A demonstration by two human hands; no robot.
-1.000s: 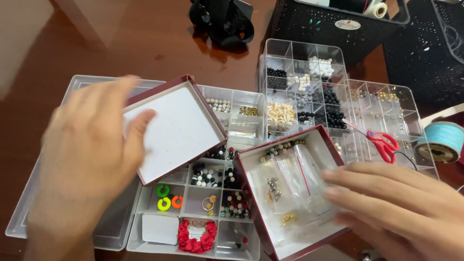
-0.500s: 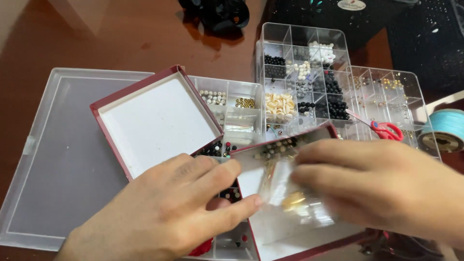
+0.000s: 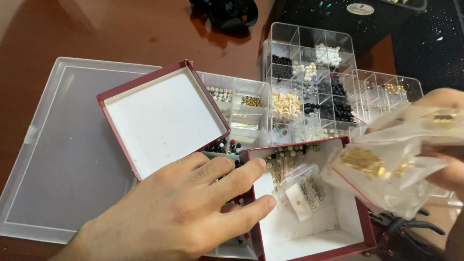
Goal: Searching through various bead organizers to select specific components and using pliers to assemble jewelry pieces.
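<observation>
A clear plastic lid [image 3: 58,159] lies open at far left, and an upturned maroon box lid [image 3: 162,116] rests partly on it. Your left hand [image 3: 183,212] lies flat, fingers spread, fingertips on the rim of the maroon box [image 3: 314,237] of small bags. Behind it stands a clear bead organizer [image 3: 309,82]. Your right hand [image 3: 447,159] pinches a bunch of small plastic bags [image 3: 386,169] of gold findings above the box's right side.

left hand [image 3: 179,212] flat, fingers spread; right hand [image 3: 447,159] pinching.
</observation>
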